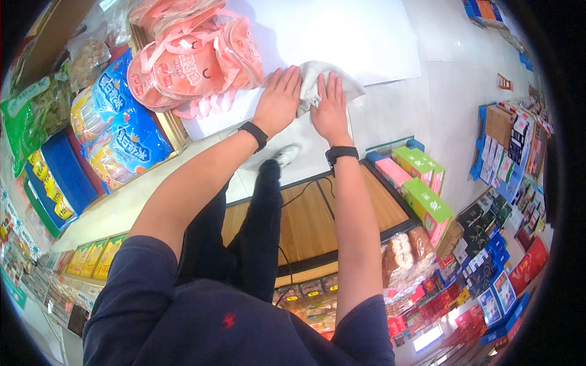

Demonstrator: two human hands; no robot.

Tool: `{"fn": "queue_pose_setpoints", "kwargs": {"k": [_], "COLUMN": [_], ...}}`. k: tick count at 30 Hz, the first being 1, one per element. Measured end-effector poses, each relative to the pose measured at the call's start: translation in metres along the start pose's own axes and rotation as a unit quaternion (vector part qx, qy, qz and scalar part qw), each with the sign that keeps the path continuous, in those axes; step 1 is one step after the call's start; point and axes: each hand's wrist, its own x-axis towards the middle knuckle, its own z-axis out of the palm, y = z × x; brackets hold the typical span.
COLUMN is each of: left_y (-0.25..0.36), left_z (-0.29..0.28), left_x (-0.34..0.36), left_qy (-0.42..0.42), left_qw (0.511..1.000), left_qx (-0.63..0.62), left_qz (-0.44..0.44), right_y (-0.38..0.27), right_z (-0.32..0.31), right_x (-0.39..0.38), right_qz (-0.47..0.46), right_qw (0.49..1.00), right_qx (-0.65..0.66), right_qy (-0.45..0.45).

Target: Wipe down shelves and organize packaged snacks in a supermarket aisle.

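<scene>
Two hands, left hand (279, 97) and right hand (330, 105), grip spread flat, pressing one white cloth (315, 82)

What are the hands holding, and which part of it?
Neither hand grips anything. The left hand and right hand lie flat, fingers spread, pressing down on a crumpled white cloth on the white surface, at its near edge.
</scene>
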Motion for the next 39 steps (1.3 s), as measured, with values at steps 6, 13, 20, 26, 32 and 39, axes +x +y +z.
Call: {"fn": "queue_pose_setpoints", "kwargs": {"k": [6, 13, 20, 26, 32, 39], "left_y": [0.028, 0.041, 0.027, 0.020, 0.030, -0.008], "left_z": [-0.004, 0.017, 0.002, -0.001, 0.009, 0.008], "left_x": [0.050, 0.087, 0.107, 0.104, 0.116, 0.143], "left_qy": [0.009, 0.084, 0.013, -0.033, -0.021, -0.019], "left_qw": [0.994, 0.970, 0.980, 0.984, 0.974, 0.975], "left_qx": [0.085, -0.149, -0.158, -0.131, -0.145, -0.115], "left_qz": [-0.075, -0.173, -0.121, -0.119, -0.174, -0.189], "right_y": [0.047, 0.093, 0.144, 0.156, 0.143, 0.128], "right_z": [-0.038, -0.056, -0.076, -0.106, -0.120, -0.105], "right_x": [0.059, 0.105, 0.160, 0.201, 0.239, 0.242], "right_qz": [-0.048, -0.165, -0.237, -0.408, -0.451, -0.364], "right_qw": [0.993, 0.967, 0.968, 0.908, 0.886, 0.928], "right_qx": [-0.058, -0.004, -0.033, -0.080, -0.088, -0.079], "right_qy": [-0.090, -0.193, -0.080, -0.058, -0.069, -0.018]}}
